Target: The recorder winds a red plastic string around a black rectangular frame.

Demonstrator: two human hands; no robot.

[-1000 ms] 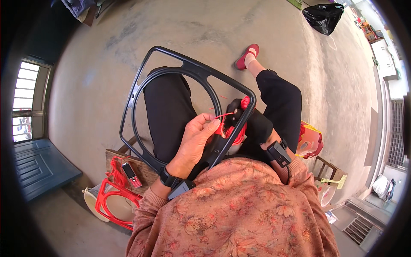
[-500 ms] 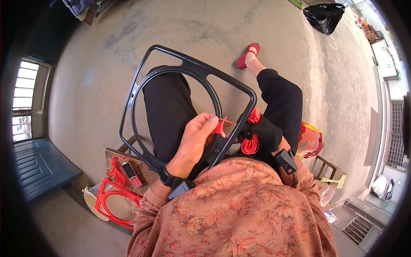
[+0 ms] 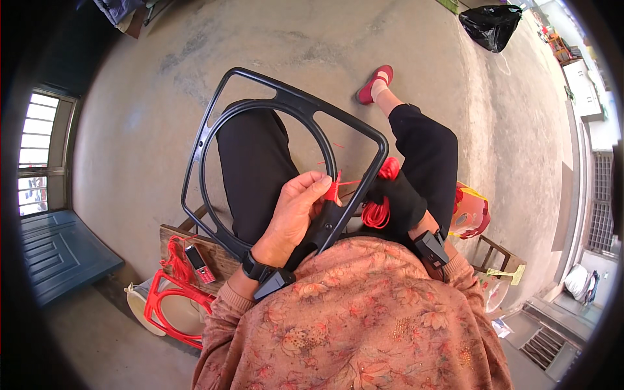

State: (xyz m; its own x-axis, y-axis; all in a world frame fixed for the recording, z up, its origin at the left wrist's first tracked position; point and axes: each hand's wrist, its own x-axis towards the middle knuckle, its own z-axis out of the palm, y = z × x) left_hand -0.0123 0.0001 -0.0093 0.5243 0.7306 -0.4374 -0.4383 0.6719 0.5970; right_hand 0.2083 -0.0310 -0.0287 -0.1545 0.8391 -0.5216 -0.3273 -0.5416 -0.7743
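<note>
A black frame (image 3: 298, 97) with a large round opening lies tilted across my lap. Red cord (image 3: 332, 193) is wound around one part of its inner ring, with short cord ends sticking up. My bare left hand (image 3: 291, 208) pinches the ring at this winding, thumb on top; its other fingers are partly hidden behind. Just outside the frame's right side, my right hand (image 3: 403, 203) in a black glove grips a hank of red cord (image 3: 376, 216), whose loops bulge above and below the fist. A strand runs from the winding to the right hand, passing the frame's outer bar.
At left, a wooden bench (image 3: 221, 242) carries a red phone (image 3: 199, 263) and loose red cord (image 3: 174, 260). A red frame (image 3: 155, 304) leans by a pale bucket (image 3: 138, 309). A red and yellow bag (image 3: 470, 212) stands by my right leg; a black plastic bag (image 3: 491, 27) lies farther off.
My right hand has shifted slightly and turned with the cord hank, and the strand to the winding lies at a different angle. The left hand and frame have barely moved.
</note>
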